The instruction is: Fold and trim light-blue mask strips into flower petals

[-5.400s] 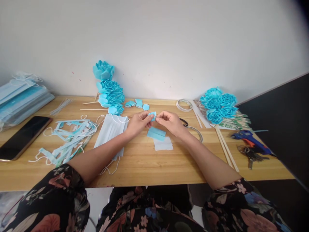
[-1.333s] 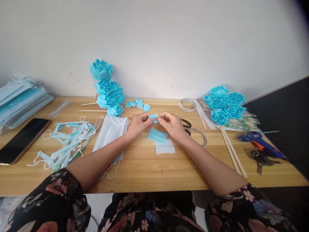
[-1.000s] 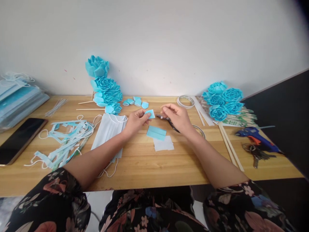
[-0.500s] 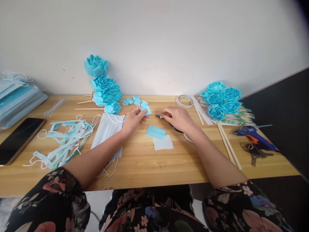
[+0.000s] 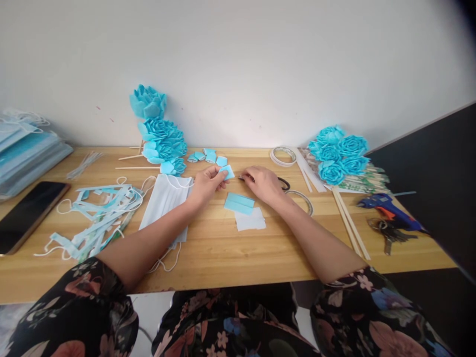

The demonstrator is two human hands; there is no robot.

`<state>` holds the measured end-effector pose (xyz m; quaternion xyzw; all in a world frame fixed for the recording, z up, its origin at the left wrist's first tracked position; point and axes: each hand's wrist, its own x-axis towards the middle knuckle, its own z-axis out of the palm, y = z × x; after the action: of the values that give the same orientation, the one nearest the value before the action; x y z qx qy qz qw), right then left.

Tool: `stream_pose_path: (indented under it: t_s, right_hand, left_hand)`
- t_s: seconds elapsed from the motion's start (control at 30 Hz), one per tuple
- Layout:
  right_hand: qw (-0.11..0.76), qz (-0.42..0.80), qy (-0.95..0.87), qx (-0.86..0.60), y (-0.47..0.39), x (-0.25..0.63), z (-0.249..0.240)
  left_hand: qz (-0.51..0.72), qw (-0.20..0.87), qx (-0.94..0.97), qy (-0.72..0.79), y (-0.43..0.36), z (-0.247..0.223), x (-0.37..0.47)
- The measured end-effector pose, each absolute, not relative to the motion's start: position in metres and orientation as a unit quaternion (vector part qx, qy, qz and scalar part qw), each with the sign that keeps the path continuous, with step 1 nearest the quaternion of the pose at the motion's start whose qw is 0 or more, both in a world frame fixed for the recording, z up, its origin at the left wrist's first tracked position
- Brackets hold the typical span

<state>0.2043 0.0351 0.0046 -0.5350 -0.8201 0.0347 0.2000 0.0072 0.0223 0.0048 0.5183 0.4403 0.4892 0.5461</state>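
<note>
A small blue piece of mask fabric (image 5: 227,172) is pinched between the thumb and fingers of my left hand (image 5: 208,182). Just right of it, the fingers of my right hand (image 5: 262,182) are closed over the blade end of a pair of scissors (image 5: 285,183). A dark tip pokes out past these fingers and a black handle loop shows behind the hand; the middle is hidden. Below, between the hands, a blue fabric rectangle (image 5: 239,203) overlaps a white fabric square (image 5: 251,219). Several folded blue petals (image 5: 210,156) lie beyond my left hand.
Blue fabric flowers (image 5: 163,136) stand at the back left, more flowers (image 5: 340,151) at the right. Tape rolls (image 5: 283,156), wooden sticks (image 5: 351,223), a glue gun (image 5: 388,208) and keys (image 5: 390,233) lie rightward. Leftward are a mask (image 5: 163,203), cut strips (image 5: 98,213) and a phone (image 5: 31,213).
My right hand has shifted slightly left, its fingers closing further over the scissors. The scissors' handle loop and the lower tape roll now show more. My left hand stays nearly still with the blue piece.
</note>
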Motion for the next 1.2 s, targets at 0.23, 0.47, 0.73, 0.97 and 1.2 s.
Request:
stream_pose_path:
  t_s: [0.23,0.47,0.73,0.97,1.2]
  right_hand:
    - [0.347,0.135,-0.739,-0.561,0.029,0.205,0.007]
    - [0.435,-0.011,-0.799,-0.414,0.010,0.195,0.022]
    - [0.430,-0.081,-0.829,-0.350,0.010,0.196,0.021]
    - [0.401,-0.092,-0.834,-0.368,0.013,0.198,0.016]
    - [0.376,-0.116,-0.846,-0.360,0.011,0.195,0.019]
  left_hand:
    - [0.476,0.553,0.520,0.445,0.023,0.008,0.007]
    - [0.442,0.564,0.536,0.446,0.020,0.009,0.009]
    - [0.413,0.573,0.555,0.439,0.018,0.008,0.010]
    - [0.404,0.575,0.567,0.430,0.018,0.007,0.010]
    - [0.414,0.574,0.561,0.429,0.019,0.006,0.009]
